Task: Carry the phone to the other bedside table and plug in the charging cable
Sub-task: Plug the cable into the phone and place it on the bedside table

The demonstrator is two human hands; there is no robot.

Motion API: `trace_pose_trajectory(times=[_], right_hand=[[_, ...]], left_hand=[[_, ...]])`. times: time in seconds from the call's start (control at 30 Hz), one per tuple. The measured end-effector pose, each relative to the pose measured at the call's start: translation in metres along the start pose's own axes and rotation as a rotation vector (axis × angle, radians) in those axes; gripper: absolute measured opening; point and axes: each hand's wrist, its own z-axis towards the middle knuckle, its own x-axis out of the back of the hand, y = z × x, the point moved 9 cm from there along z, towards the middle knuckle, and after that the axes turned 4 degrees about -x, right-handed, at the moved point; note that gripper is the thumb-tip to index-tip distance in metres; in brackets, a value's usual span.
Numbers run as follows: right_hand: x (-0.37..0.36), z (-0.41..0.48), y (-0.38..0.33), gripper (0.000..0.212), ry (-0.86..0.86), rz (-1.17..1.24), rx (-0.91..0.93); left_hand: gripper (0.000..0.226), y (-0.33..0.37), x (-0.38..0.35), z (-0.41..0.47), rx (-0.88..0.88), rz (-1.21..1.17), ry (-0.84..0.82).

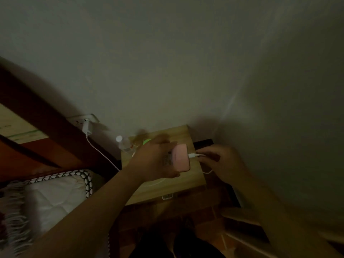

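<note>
My left hand [154, 161] grips a pink phone [181, 157] above the wooden bedside table [193, 181], its back facing up. My right hand [219, 161] pinches the white charging cable [198, 155] just behind its plug, and the plug tip touches the phone's right end. Whether the plug is fully seated I cannot tell in the dim, blurred view. The cable runs from a white charger [87, 127] in a wall socket [83, 121] at the left and passes behind my left forearm.
A clear water bottle [123, 143] and a green object [147, 141] stand at the table's back left. The bed with a white pillow [55, 194] and dark headboard [46, 116] lies left. Walls close in behind and right. Wooden steps [242, 224] are lower right.
</note>
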Motion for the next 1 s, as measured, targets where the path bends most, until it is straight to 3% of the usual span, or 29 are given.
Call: trace_pose_trajectory(times=[0.17,0.37,0.67,1.0], right_hand=[[-0.007,-0.011,0.055,0.014,0.004,0.118,-0.191],[-0.05,0.0,0.128,0.02,-0.019,0.185,-0.295],[-0.122,0.058,0.238,0.025,-0.024,0.042,-0.264],[-0.173,0.112,0.308,0.018,-0.035,-0.068,-0.248]], left_hand=[[0.087,-0.017,-0.034,0.003,0.045,-0.066,-0.004],[0.083,-0.049,-0.104,0.022,0.121,-0.099,-0.023],[0.084,-0.124,-0.219,0.069,0.226,-0.091,-0.005],[0.084,-0.192,-0.303,0.119,0.208,-0.079,-0.05]])
